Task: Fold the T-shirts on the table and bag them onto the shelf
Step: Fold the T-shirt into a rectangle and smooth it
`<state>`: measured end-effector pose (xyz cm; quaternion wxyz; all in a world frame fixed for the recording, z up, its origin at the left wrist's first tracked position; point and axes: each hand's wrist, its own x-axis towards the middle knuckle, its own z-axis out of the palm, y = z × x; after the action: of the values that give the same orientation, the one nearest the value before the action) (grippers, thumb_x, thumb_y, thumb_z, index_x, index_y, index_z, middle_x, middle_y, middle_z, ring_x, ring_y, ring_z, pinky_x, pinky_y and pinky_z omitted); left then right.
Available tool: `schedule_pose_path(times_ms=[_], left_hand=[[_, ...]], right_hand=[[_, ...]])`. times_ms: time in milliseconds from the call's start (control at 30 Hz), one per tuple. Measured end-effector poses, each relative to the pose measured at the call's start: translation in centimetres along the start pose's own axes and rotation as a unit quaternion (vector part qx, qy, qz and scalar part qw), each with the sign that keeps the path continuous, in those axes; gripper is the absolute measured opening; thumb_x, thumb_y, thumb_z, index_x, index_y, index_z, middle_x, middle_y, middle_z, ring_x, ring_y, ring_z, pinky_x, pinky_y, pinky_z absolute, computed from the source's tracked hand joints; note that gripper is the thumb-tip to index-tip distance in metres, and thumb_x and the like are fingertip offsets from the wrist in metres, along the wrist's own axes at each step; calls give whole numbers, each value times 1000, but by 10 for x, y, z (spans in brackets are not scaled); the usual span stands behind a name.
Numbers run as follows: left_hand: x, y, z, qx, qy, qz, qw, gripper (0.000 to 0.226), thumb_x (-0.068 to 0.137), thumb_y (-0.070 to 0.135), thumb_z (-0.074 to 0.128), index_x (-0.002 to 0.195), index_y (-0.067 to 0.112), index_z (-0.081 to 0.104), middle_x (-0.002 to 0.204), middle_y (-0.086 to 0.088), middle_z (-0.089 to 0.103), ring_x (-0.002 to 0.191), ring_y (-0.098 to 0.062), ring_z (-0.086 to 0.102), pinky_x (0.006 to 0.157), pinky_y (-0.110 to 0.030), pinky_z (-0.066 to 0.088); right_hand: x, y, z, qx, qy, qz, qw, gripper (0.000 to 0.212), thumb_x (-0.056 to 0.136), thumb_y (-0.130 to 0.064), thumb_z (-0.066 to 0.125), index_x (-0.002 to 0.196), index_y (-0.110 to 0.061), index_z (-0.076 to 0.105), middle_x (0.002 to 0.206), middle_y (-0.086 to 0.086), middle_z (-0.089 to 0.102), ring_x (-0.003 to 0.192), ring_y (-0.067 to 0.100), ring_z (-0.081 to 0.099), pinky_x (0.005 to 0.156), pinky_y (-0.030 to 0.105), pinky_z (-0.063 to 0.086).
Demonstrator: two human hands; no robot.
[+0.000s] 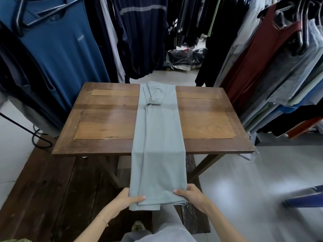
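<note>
Both forearms reach forward and slightly inward below the near edge of the table (108,123). The left hand (128,198) pinches the near left corner of the T-shirt (157,137), thumb on top and fingers curled beneath; the right hand (189,193) grips the near right corner the same way. The grey-green T-shirt is folded into 1 long narrow strip. Its long axis runs straight away from the person, across the table's middle, folded sleeves at the far edge, near end hanging off the front.
</note>
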<state>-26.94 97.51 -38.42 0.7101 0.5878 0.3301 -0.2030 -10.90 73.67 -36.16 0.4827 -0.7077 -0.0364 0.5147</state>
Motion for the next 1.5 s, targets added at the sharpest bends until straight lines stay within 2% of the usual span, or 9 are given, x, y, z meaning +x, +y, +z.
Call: schedule_pose_path(times_ms=[100,333,567,667,767,833,1033,1200,1500], left_hand=[[-7,5,1,13,-27,-5,1000,64,70,26,84,126,12,57,116,2,69,107,-12,65,90,-27,53],[-26,32,-2,42,-123,-37,991,61,75,27,82,129,20,54,122,3,66,113,-14,62,98,-37,50],[-33,117,-17,-95,-169,-3,981,58,77,20,78,128,6,55,126,-14,62,114,-28,61,95,-39,51],[-30,182,-26,-156,-122,67,978,64,51,29,93,105,3,71,108,-17,69,86,-24,70,60,-28,59],[-19,234,-37,-257,-92,153,950,50,89,44,57,122,5,61,119,-19,64,94,-26,68,61,-25,59],[-9,244,-48,-239,-35,175,955,60,95,55,35,126,8,56,122,-16,64,96,-22,68,63,-22,58],[8,171,-49,-35,172,86,981,37,95,39,52,118,11,60,78,-9,68,53,-13,59,43,-18,43],[15,144,-46,-52,178,74,980,27,95,26,56,117,12,60,60,-3,61,45,-11,49,37,-18,35],[18,150,-34,-52,145,59,986,26,97,24,53,120,13,56,62,-3,60,46,-8,47,39,-17,35]], right_hand=[[-9,-2,0,-5,3,-1,1000,14,85,-19,70,98,-14,67,97,-4,72,90,9,70,76,19,53],[-30,-21,-12,-60,-48,16,997,25,86,-26,70,107,-13,69,108,-1,73,100,15,68,89,29,54],[-37,-110,-32,-49,-125,-21,991,33,92,-31,60,101,1,64,83,6,68,67,15,63,62,22,53],[-24,-167,-38,31,-87,-53,994,40,93,-33,56,111,2,61,83,9,66,63,15,62,58,21,53],[-8,-212,-48,116,-41,-76,989,62,97,-57,29,114,-6,60,79,6,68,61,15,61,60,25,51],[4,-219,-54,124,11,-92,988,74,95,-64,18,114,-8,63,80,6,71,63,15,62,64,27,49],[23,-158,-53,41,172,-65,982,33,98,-32,51,113,-4,60,76,11,70,59,17,60,55,24,49],[29,-134,-48,68,172,-43,982,23,94,-25,60,112,-11,55,76,12,70,55,17,60,54,26,49],[35,-136,-34,84,149,-35,985,19,92,-25,63,104,-10,62,75,11,70,50,15,60,48,21,50]])
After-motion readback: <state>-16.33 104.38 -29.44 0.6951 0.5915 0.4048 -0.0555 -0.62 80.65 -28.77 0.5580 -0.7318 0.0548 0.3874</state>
